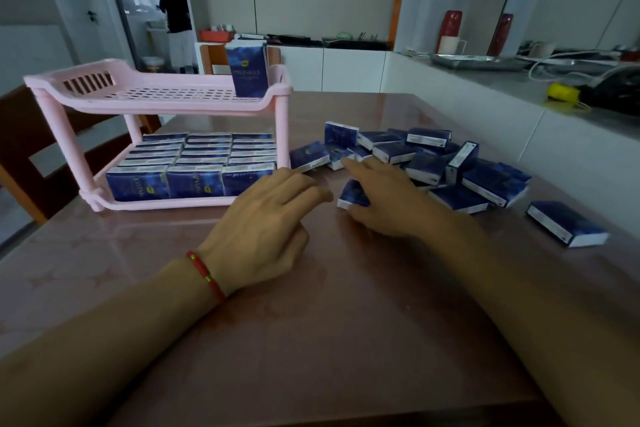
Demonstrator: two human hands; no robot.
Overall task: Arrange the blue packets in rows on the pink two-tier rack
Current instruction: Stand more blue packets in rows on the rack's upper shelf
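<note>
The pink two-tier rack (173, 107) stands at the left of the table. Its lower tier is packed with rows of upright blue packets (194, 163). One blue packet (247, 68) stands alone at the right end of the upper tier. A loose heap of blue packets (433, 158) lies on the table to the right of the rack. My right hand (384, 201) grips a blue packet (351, 194) at the heap's near edge, index finger stretched out. My left hand (263, 222) hovers just left of it, fingers relaxed, holding nothing.
A single blue packet (568, 224) lies apart at the far right of the brown table (311, 322). A white counter (519, 80) with kitchenware runs behind. Wooden chairs (20, 156) stand at the left. A person (175, 10) stands far back in a doorway.
</note>
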